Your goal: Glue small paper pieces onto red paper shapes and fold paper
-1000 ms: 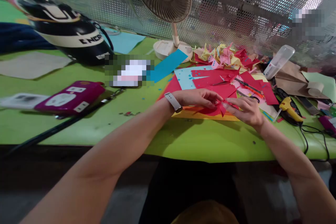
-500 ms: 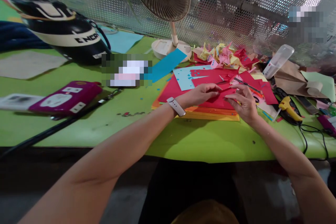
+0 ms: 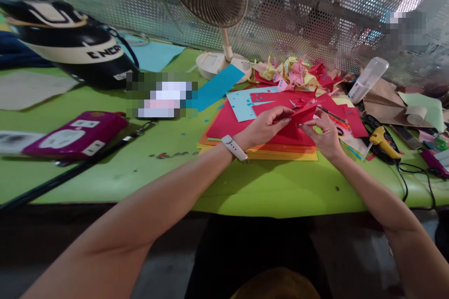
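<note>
A small piece of red paper (image 3: 304, 113) is held up between my two hands, its upper edge tilted toward the right. My left hand (image 3: 271, 126), with a pale watch band at the wrist, pinches its left side. The fingers of my right hand (image 3: 322, 133) close on its lower right part; the fingertips are partly behind the paper. Under both hands lies a stack of coloured sheets (image 3: 224, 126), red on top, orange and yellow below. A light blue sheet (image 3: 238, 107) with blue specks and red offcuts lie on the stack. Scissors (image 3: 333, 116) rest just beyond my right hand.
Crumpled paper scraps (image 3: 298, 72) heap up behind the stack. To the right are a yellow glue gun (image 3: 386, 142) with its cord and a clear bottle (image 3: 368, 81). A fan (image 3: 224, 58), black-and-white flask (image 3: 80, 46), blurred-out phone and purple power strip (image 3: 79, 133) stand leftward.
The red paper has been raised and turned between my fingers, so more of its face shows. The whole view has shifted slightly, with the table's things appearing further left.
</note>
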A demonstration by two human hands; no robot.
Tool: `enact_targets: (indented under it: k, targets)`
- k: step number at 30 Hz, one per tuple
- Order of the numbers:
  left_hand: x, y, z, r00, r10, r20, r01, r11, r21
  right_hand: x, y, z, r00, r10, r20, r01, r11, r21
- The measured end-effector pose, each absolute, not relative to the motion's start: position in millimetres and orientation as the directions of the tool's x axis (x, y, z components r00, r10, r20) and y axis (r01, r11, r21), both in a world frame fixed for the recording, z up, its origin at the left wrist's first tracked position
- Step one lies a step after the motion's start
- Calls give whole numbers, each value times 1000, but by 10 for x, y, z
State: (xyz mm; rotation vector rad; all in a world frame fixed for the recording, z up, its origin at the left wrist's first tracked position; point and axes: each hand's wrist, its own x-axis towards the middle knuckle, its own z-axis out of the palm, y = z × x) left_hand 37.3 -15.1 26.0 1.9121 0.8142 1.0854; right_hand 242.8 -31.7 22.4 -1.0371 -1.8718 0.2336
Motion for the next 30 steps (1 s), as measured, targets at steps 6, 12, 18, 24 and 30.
enact_targets:
  k: [6, 12, 18, 24, 30]
  targets:
    - [379, -196, 269, 449, 800, 399, 174, -516, 839, 2433, -300, 217, -237, 740, 630, 571, 631, -525]
    - [394, -209, 264, 445, 815, 372, 137, -472, 871, 2436, -301, 216, -215, 783, 584, 524, 597, -607]
    - [415, -242, 270, 441, 817, 372, 138, -471, 871, 2413, -328, 238, -184, 819, 543, 498, 554, -667]
    - [413, -274, 297, 457, 833, 313, 97, -397, 913, 2408, -353, 258, -180, 834, 522, 485, 537, -690]
    - [422, -230, 251, 428, 862, 272, 69, -331, 941, 2413, -344, 264, -218, 801, 557, 479, 585, -654]
